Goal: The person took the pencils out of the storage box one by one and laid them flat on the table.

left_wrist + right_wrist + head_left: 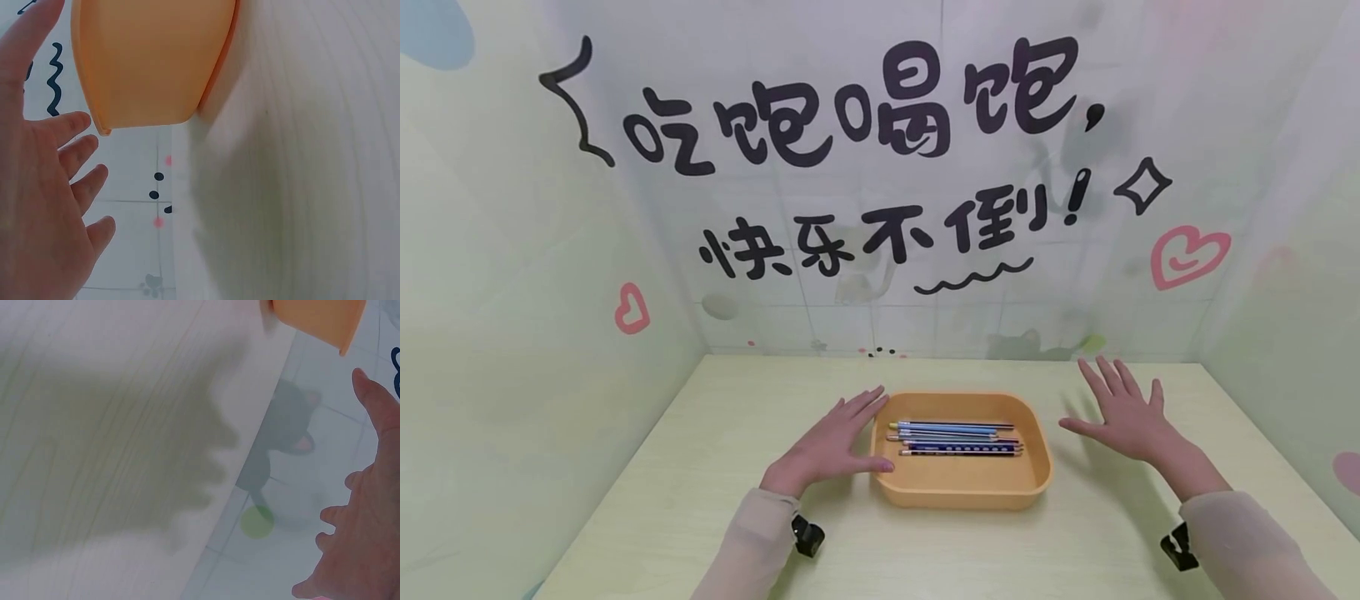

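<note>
An orange plastic tray (962, 492) stands on the table, with several pencils (958, 439) in blue and dark tones lying side by side in it. At its left end is my left hand (835, 442), fingers extended, fingertips and thumb by the rim; whether they touch it I cannot tell. In the left wrist view the same hand (47, 187) is beside the tray's outer wall (150, 62). My right hand (1131, 421) hovers to the right of the tray, fingers spread, holding nothing. The right wrist view shows that hand (362, 537) apart from the tray (322, 322).
The pale wooden table (700, 467) ends at a printed back wall (940, 325) with large black characters. Side walls (512, 375) enclose it left and right. A small black device (807, 536) sits at the left wrist, another (1180, 547) at the right.
</note>
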`<state>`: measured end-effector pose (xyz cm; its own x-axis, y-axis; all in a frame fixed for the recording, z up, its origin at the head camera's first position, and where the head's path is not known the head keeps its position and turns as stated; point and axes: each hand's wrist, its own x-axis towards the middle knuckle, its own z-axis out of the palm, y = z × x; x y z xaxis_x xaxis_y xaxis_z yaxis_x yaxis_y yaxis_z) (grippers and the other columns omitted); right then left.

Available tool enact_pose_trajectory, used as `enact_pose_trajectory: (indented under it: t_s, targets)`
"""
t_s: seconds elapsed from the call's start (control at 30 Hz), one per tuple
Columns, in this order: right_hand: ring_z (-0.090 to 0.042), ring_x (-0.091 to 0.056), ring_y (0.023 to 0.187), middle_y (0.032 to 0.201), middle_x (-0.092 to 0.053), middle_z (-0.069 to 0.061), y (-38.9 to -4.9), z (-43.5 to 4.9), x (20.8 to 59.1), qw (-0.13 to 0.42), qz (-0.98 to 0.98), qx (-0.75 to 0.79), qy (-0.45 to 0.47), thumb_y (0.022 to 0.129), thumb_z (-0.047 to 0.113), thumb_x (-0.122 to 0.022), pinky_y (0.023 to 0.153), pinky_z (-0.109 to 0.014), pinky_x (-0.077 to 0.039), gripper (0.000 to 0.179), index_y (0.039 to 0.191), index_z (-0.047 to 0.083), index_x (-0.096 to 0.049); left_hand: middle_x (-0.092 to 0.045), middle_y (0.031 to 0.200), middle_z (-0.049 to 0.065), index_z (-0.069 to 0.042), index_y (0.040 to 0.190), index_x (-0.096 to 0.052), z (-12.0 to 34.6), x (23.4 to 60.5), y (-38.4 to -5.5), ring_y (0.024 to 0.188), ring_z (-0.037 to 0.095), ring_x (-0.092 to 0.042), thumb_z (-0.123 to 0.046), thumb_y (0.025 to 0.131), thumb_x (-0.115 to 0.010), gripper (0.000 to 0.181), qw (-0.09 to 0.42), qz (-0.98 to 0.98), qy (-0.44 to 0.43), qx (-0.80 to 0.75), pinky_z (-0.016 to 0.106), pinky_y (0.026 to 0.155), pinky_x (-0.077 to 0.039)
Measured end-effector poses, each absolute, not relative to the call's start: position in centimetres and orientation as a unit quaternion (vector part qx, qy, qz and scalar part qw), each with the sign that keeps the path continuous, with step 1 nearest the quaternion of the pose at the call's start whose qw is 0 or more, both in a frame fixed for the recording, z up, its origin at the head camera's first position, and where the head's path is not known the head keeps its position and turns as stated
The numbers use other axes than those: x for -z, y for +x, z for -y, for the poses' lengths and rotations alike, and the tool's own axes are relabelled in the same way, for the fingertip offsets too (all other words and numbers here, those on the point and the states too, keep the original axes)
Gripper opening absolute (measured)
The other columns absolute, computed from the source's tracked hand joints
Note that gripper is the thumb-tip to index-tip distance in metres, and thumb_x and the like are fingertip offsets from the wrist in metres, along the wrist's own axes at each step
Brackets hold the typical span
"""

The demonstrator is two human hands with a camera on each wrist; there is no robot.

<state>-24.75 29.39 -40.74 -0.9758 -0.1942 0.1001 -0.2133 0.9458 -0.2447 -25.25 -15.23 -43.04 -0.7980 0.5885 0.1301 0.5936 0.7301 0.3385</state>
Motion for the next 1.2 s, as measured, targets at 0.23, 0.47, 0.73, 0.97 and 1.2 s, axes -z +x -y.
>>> enact_pose_trajectory:
  t_s: [0.23, 0.47, 0.73, 0.97, 1.2]
  targets:
    - [-0.053, -0.005, 0.149, 0.164, -0.009, -0.029, -24.7, -29.3, 40.8, 0.037, 0.985, -0.130, 0.104, 0.086, 0.065, -0.063, 0.107, -0.086, 0.005, 0.106, 0.160, 0.009, -0.012, -0.017, 0.169, 0.003, -0.011, 0.160, -0.020, 15.1, 43.1, -25.1, 0.155, 0.030, -0.020, -0.067, 0.080, -0.070, 0.110, -0.022, 0.929, -0.312, 0.197, 0.056, 0.128, -0.016]
    - [-0.053, -0.007, 0.149, 0.164, -0.010, -0.029, -24.8, -29.1, 40.9, 0.040, 0.984, -0.136, 0.105, 0.085, 0.065, -0.064, 0.107, -0.086, 0.005, 0.107, 0.160, 0.007, -0.014, -0.017, 0.169, 0.005, -0.012, 0.160, -0.019, 15.1, 43.1, -25.1, 0.155, 0.034, -0.020, -0.067, 0.078, -0.072, 0.112, -0.033, 0.928, -0.313, 0.198, 0.058, 0.127, -0.015]
    - [-0.051, -0.006, 0.150, 0.164, -0.011, -0.028, -24.7, -28.6, 40.7, 0.042, 0.983, -0.140, 0.110, 0.086, 0.065, -0.063, 0.107, -0.086, 0.006, 0.106, 0.160, 0.007, -0.013, -0.022, 0.167, 0.004, -0.012, 0.159, -0.024, 15.0, 42.7, -25.3, 0.154, 0.035, -0.022, -0.069, 0.075, -0.072, 0.112, -0.022, 0.935, -0.312, 0.165, 0.060, 0.126, -0.018]
    - [-0.050, -0.011, 0.149, 0.162, -0.020, -0.028, -24.7, -27.9, 40.4, 0.056, 0.980, -0.148, 0.120, 0.086, 0.062, -0.065, 0.109, -0.085, 0.003, 0.102, 0.158, 0.004, -0.021, -0.022, 0.167, 0.003, -0.012, 0.159, -0.025, 14.9, 42.3, -25.1, 0.154, 0.033, -0.022, -0.070, 0.075, -0.072, 0.113, -0.028, 0.940, -0.306, 0.148, 0.059, 0.126, -0.018]
    - [-0.049, -0.021, 0.147, 0.155, -0.037, -0.027, -24.6, -27.1, 40.1, 0.088, 0.973, -0.150, 0.150, 0.087, 0.057, -0.067, 0.113, -0.082, -0.007, 0.086, 0.151, 0.005, -0.039, -0.024, 0.167, 0.004, -0.012, 0.159, -0.025, 14.8, 42.4, -25.2, 0.154, 0.033, -0.024, -0.070, 0.074, -0.073, 0.113, -0.027, 0.942, -0.304, 0.141, 0.058, 0.126, -0.018]
